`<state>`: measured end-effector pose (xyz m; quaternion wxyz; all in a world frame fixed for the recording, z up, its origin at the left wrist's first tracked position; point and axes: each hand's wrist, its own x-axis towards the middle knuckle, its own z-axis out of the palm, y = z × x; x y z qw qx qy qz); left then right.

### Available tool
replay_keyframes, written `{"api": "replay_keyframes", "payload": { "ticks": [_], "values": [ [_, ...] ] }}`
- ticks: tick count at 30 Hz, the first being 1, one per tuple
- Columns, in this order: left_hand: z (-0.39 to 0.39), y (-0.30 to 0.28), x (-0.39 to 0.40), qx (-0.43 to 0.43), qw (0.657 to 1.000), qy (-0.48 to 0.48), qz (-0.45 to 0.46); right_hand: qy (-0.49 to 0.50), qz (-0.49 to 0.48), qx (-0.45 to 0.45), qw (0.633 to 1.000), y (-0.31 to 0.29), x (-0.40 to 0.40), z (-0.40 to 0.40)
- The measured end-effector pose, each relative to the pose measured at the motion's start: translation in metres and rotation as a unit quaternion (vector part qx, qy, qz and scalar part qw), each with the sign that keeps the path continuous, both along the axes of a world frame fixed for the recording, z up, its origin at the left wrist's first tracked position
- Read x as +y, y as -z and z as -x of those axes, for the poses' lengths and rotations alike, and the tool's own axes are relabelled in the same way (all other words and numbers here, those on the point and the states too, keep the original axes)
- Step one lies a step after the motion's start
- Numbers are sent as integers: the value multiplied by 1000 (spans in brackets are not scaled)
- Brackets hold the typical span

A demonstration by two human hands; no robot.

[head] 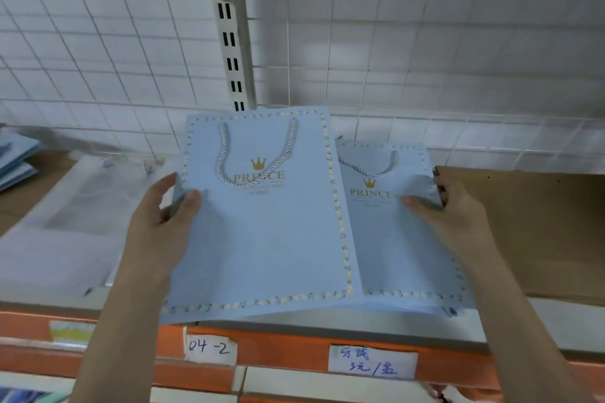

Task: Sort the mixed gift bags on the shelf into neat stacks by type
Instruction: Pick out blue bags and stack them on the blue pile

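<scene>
Small print under the gold wording is too blurred to read; pale translucent bags (pixel 75 206) left of the left hand (pixel 157 219) are smeared, and blue bags (pixel 16 157) farther left are cut off. Left grip pinches the larger blue gift bag (pixel 262 232) at its left edge, thumb on top. Right hand (pixel 455 209) grips the smaller blue gift bag (pixel 399 239) at its right edge; it lies partly under the larger. Both lie on the shelf (pixel 540 314), light blue, dotted border, white rope handles, gold crown, "PRINCE". Below the grips, tags read "04-2" (pixel 209 348) and "3元" (pixel 371 363).
</scene>
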<state>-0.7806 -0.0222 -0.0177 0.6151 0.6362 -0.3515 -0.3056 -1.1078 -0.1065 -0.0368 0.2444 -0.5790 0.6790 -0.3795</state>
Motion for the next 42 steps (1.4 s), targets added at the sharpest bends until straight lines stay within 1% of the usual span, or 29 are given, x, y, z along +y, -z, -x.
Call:
{"api": "replay_keyframes", "payload": {
  "ticks": [3, 7, 10, 11, 13, 15, 16, 18, 19, 22, 25, 26, 28, 32, 37, 42],
  "values": [
    [18, -5, -9, -1, 999, 39, -2, -11, 14, 39, 999, -1, 4, 0],
    [56, -14, -22, -25, 990, 141, 20, 0, 62, 78, 995, -3, 14, 15],
    [88, -13, -33, 10, 984, 175, 38, 23, 76, 100, 992, -1, 23, 29],
    [98, -11, -36, 5, 984, 175, 40, 29, 86, 113, 989, 0, 28, 33],
    [116, -5, -38, -48, 984, 168, 34, 44, 111, 134, 984, 2, 35, 39],
    [128, 1, -39, -143, 980, 141, -6, 57, 125, 148, 979, 4, 42, 42],
    [131, 5, -40, -208, 969, 125, -36, 63, 132, 154, 977, 5, 44, 41],
    [134, 15, -41, -339, 932, 98, -77, 70, 147, 165, 973, 8, 47, 39],
    [134, 20, -41, -377, 918, 91, -85, 68, 151, 172, 971, 9, 48, 36],
    [139, 25, -42, -426, 894, 90, -106, 48, 148, 181, 971, 10, 49, 23],
    [133, 20, -45, -498, 850, 92, -144, 43, 158, 189, 968, 2, 50, 5],
    [128, 17, -45, -506, 843, 99, -153, 44, 166, 194, 966, -1, 51, -2],
    [112, 10, -44, -497, 847, 108, -153, 47, 181, 206, 961, -7, 53, -16],
    [65, 8, -27, -532, 831, 70, -146, 30, 201, 216, 955, -8, 58, -53],
    [-29, 22, 3, -490, 862, 33, -121, -9, 194, 198, 961, 0, 70, -134],
    [-165, 28, 30, -478, 871, -32, -109, -22, 189, 150, 970, 3, 84, -260]
  ]
}}
